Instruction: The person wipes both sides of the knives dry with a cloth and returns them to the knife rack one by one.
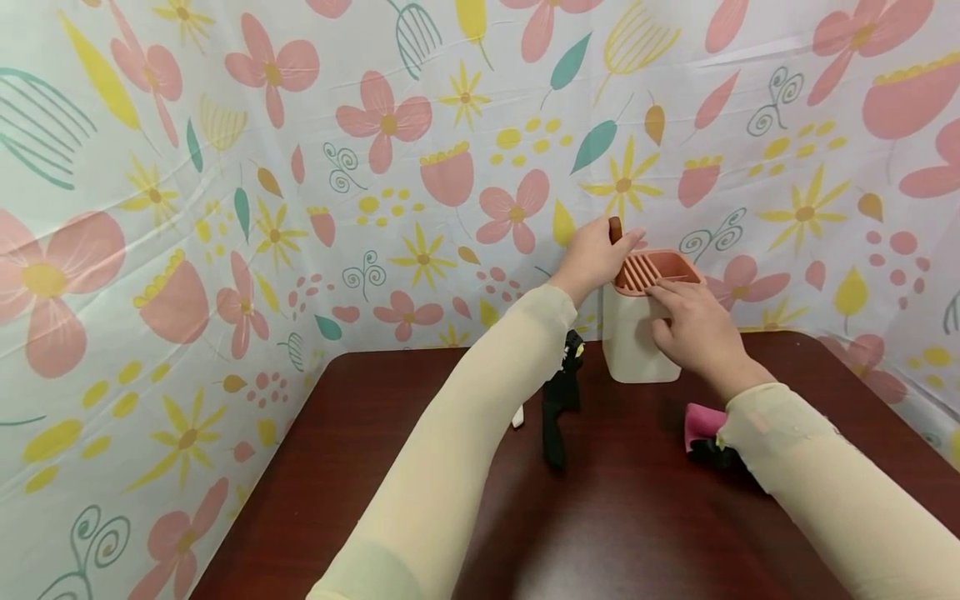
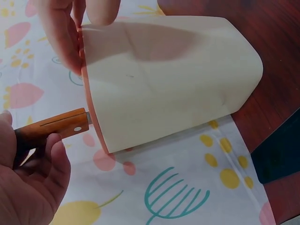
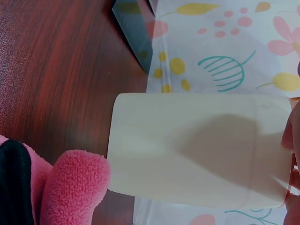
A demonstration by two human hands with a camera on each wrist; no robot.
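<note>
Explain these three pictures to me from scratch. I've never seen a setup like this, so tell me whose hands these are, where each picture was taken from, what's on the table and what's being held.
There is no machine here: a person works with two bare hands. The wide picture comes from a camera worn on the head, looking forward and down. The other two come from cameras on the left and right wrists, close to the work.

The left hand grips a brown handle; a bit of metal shows between it and the rim of the white holder. The right hand touches that holder's orange, slotted top.

Also on the dark red table are a black knife, a fuzzy pink thing and a small white object, mostly hidden by the left sleeve.
</note>
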